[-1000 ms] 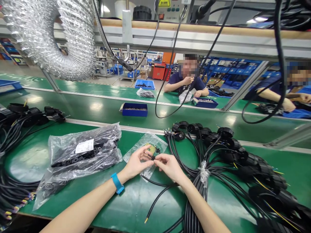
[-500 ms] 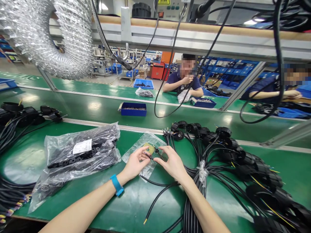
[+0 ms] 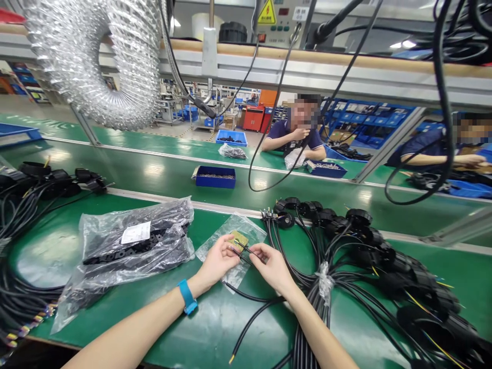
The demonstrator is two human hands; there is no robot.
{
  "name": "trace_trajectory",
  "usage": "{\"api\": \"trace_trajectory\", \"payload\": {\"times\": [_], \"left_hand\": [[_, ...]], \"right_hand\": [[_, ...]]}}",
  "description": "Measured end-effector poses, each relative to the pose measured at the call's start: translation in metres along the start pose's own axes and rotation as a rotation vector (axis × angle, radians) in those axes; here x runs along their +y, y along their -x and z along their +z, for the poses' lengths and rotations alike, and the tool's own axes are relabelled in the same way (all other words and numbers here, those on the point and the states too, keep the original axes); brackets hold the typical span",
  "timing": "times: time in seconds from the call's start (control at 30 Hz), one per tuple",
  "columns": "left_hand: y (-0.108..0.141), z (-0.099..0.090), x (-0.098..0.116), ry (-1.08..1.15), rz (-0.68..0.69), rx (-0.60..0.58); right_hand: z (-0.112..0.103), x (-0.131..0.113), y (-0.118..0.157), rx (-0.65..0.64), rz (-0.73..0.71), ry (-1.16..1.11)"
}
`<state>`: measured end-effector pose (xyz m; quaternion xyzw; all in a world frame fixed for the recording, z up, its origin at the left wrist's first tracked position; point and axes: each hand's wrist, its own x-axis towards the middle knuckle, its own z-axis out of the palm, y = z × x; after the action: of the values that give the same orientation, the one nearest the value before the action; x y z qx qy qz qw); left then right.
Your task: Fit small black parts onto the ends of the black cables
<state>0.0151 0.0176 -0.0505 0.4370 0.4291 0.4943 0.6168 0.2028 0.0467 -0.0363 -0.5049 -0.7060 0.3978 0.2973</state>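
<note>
My left hand (image 3: pixel 220 260) is closed, pinching a thin black cable (image 3: pixel 237 252) between thumb and fingertips. Just to its right, my right hand (image 3: pixel 271 267) pinches the end of another black cable (image 3: pixel 250 250); the two ends meet or cross between my fingertips, too small to tell which. Beneath them lies a clear zip bag (image 3: pixel 217 242) with a yellowish flat piece (image 3: pixel 241 237) in or on it. A loose black cable (image 3: pixel 249 295) curves below my hands. Right of my right hand, a thick bundle of black cables (image 3: pixel 307 328) is bound with clear wrap (image 3: pixel 325 281).
Left of me lies a large clear bag (image 3: pixel 154 246) of black parts. Black round housings (image 3: pixel 369 236) line the right side, and more cables (image 3: pixel 23 287) sit far left. A blue box (image 3: pixel 216 178) stands ahead. Hanging cables (image 3: pixel 251 169) and a foil duct (image 3: pixel 130 110) dangle above. Two co-workers sit opposite.
The right fingers have closed in from a spread pinch to a tighter grip on the cable, near the left fingertips. The whole view has shifted slightly.
</note>
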Motion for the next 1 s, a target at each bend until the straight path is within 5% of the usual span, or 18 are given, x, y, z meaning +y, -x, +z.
{"api": "trace_trajectory", "payload": {"times": [0.67, 0.83, 1.0], "left_hand": [[0.006, -0.001, 0.013, -0.116, -0.002, -0.081], [0.007, -0.001, 0.012, -0.106, -0.050, -0.072], [0.008, 0.001, 0.009, -0.114, -0.018, -0.055]], "right_hand": [[-0.004, -0.021, 0.009, -0.328, 0.059, -0.197], [-0.004, -0.025, 0.012, -0.287, -0.054, 0.012], [0.000, -0.025, 0.014, -0.269, -0.028, -0.030]]}}
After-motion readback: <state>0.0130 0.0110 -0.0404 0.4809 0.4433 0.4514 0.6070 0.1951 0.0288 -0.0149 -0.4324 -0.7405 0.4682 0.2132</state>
